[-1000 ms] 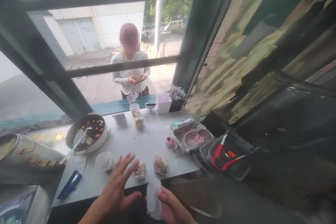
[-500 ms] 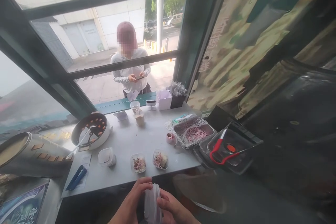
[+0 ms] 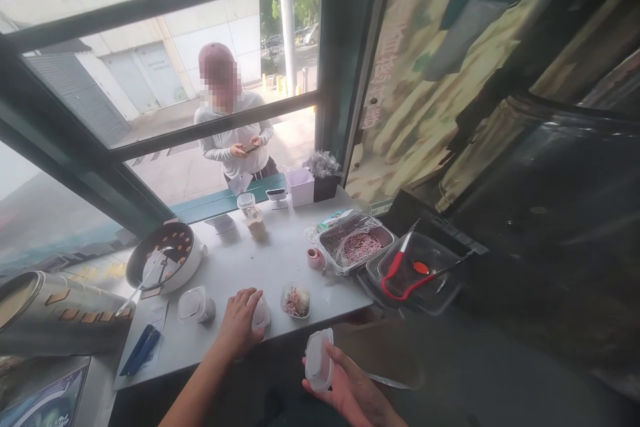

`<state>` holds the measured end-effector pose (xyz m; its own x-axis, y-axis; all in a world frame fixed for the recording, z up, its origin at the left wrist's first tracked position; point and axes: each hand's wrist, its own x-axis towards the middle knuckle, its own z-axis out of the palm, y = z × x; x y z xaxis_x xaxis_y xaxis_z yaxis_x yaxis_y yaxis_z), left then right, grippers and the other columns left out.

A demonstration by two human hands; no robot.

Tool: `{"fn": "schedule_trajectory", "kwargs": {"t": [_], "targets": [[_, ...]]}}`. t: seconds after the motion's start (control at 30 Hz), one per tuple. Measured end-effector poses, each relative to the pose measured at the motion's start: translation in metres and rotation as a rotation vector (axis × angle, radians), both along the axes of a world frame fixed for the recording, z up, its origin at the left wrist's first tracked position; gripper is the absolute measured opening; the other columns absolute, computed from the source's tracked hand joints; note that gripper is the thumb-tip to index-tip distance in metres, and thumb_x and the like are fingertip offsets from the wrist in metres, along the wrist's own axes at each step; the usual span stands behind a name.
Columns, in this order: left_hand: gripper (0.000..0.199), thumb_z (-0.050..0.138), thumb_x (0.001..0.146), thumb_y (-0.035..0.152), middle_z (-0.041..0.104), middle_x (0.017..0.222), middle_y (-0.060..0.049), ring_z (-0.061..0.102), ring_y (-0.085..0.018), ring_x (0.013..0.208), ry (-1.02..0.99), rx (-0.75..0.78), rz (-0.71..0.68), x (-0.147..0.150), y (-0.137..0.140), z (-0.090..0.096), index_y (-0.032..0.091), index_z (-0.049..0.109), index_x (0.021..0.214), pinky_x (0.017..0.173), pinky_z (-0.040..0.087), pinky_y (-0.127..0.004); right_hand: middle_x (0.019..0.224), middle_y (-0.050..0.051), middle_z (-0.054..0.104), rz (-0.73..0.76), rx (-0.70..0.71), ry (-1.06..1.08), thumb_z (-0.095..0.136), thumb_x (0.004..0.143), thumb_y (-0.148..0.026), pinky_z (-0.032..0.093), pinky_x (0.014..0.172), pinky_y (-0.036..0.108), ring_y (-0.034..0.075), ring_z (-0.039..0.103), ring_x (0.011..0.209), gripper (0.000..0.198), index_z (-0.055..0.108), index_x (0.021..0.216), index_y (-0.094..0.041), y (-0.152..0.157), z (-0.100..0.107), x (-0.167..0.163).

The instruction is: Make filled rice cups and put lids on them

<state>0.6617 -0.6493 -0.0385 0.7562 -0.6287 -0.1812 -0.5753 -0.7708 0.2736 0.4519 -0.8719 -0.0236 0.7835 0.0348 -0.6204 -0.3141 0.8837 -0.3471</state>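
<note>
My left hand (image 3: 241, 321) reaches over a small plastic tub at the near edge of the counter. Its fingers and thumb grip the sides of a translucent lid (image 3: 261, 313) lying over that tub, whose contents are now mostly hidden. Below the counter edge, my right hand (image 3: 345, 383) holds a stack of translucent plastic lids (image 3: 319, 359), tilted on its side. Just right of my left hand stands an uncovered tub (image 3: 295, 301) with pink and whitish shredded food. A lidded tub (image 3: 196, 305) sits to the left.
A foil tray (image 3: 356, 242) of pink shreds stands at the right, with red-handled tongs (image 3: 400, 290) on a clear-lidded box beside it. A round pan (image 3: 165, 257) is at the left, near blue packets (image 3: 141, 350). Outside the window a person (image 3: 235, 137) holds a phone.
My left hand has left the lid stack and moved forward and left, bringing a lid onto the left open tub. My right hand keeps the stack, shifted slightly right. The view has turned slightly.
</note>
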Motion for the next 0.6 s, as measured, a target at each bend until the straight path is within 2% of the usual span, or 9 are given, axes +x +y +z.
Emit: {"fn": "schedule_trajectory", "kwargs": {"t": [0.3,0.4,0.5,0.6], "targets": [[0.095,0.064,0.066,0.024,0.050,0.164,-0.016,0.046,-0.036,0.150,0.040,0.050,0.011,0.000,-0.015,-0.009,0.020,0.050,0.160,0.123,0.036,-0.053,0.121,0.011,0.074,-0.060,0.033,0.036,0.092,0.079,-0.053,0.062,0.100,0.052,0.028,0.065,0.116,0.064,0.069,0.126,-0.018,-0.004,-0.010,-0.004],[0.093,0.069,0.070,0.027,0.050,0.165,-0.016,0.042,-0.039,0.154,-0.031,0.013,-0.019,-0.004,-0.015,-0.027,0.023,0.050,0.160,0.127,0.032,-0.058,0.121,0.011,0.074,-0.064,0.031,0.047,0.091,0.080,-0.052,0.061,0.101,0.053,0.029,0.065,0.116,0.061,0.069,0.126,-0.018,-0.005,-0.012,0.002],[0.078,0.071,0.083,0.040,0.049,0.168,-0.015,0.035,-0.042,0.160,-0.225,-0.063,0.014,-0.012,-0.010,-0.053,0.025,0.054,0.158,0.132,0.024,-0.065,0.119,0.011,0.075,-0.070,0.031,0.070,0.090,0.082,-0.051,0.061,0.101,0.053,0.028,0.065,0.116,0.054,0.071,0.122,-0.019,-0.005,-0.016,0.007],[0.060,0.063,0.094,0.039,0.056,0.162,-0.015,0.046,-0.040,0.152,-0.355,-0.095,0.031,-0.002,0.004,-0.071,0.024,0.061,0.152,0.127,0.035,-0.061,0.121,0.011,0.075,-0.079,0.043,0.093,0.090,0.082,-0.050,0.061,0.101,0.054,0.029,0.065,0.118,0.049,0.074,0.118,-0.021,-0.002,-0.022,0.010]]}}
